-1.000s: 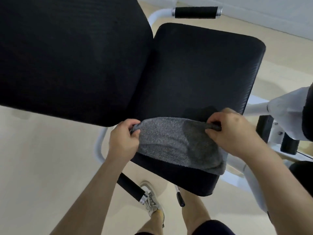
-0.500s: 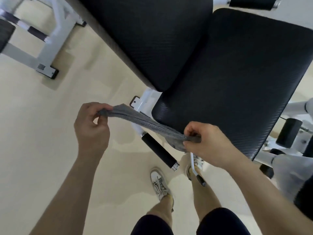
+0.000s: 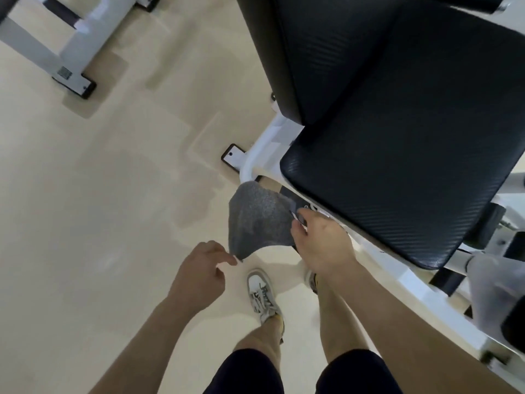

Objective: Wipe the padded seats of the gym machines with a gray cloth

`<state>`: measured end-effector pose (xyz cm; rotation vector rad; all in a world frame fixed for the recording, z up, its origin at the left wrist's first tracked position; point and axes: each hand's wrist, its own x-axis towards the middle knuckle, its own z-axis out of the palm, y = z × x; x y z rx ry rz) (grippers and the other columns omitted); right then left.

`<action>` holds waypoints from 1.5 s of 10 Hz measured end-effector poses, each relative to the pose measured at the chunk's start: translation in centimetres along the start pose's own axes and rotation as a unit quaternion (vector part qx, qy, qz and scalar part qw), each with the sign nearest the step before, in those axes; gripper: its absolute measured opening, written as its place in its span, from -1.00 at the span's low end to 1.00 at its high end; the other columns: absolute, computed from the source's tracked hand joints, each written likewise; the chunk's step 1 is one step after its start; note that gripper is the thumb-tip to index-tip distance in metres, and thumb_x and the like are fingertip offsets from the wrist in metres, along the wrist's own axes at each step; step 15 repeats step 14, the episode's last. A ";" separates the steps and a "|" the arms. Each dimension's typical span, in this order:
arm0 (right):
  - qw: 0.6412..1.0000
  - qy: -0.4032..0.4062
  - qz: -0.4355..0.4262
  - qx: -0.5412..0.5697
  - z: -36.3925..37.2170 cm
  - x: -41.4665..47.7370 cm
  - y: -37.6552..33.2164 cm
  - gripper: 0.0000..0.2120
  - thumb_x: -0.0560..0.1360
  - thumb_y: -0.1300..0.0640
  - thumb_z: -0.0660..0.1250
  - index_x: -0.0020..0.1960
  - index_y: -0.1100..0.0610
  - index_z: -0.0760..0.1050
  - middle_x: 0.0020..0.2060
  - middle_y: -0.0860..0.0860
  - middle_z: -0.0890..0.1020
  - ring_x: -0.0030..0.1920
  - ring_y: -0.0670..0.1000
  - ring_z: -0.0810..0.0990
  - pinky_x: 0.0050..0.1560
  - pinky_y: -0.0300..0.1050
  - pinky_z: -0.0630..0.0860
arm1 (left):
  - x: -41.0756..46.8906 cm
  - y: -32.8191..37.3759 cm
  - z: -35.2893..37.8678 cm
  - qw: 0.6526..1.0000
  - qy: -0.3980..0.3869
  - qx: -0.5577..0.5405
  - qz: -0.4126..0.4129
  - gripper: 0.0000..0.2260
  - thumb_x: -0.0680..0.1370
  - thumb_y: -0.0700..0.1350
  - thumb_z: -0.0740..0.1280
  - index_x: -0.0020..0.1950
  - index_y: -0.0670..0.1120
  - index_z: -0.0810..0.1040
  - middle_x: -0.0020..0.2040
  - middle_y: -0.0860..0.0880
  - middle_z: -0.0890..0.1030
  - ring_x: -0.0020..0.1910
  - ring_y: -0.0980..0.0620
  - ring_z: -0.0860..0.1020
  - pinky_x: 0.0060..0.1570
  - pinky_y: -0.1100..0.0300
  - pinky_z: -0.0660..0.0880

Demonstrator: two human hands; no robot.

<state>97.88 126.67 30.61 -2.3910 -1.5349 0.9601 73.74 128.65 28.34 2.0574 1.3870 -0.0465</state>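
The gray cloth hangs in the air off the near left corner of the black padded seat, not touching the pad. My right hand pinches the cloth's right edge beside the seat's front rim. My left hand is just below and left of the cloth's lower tip, fingers apart and holding nothing. A second black pad, the backrest, rises behind the seat at the top.
The machine's white frame runs under the seat and along the right, with black rollers. Another white machine base stands at the top left. My legs and a gray shoe stand on the beige floor.
My left hand has let go of the cloth, which now hangs from my right hand alone. The view has swung further left, away from the seat.
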 end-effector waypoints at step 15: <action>0.990 -0.009 -0.122 0.064 -16.0 2.0 -3.8 -0.66 0.52 0.37 0.18 0.20 0.13 0.57 -0.08 -0.04 0.66 -0.07 -0.01 0.64 0.05 0.03 0.57 | 4.1 13.9 -13.0 0.938 0.194 -0.271 -0.097 -0.85 0.54 -0.16 0.32 0.03 0.04 0.63 -0.05 0.16 0.60 -0.13 0.21 0.55 -0.11 0.35 0.48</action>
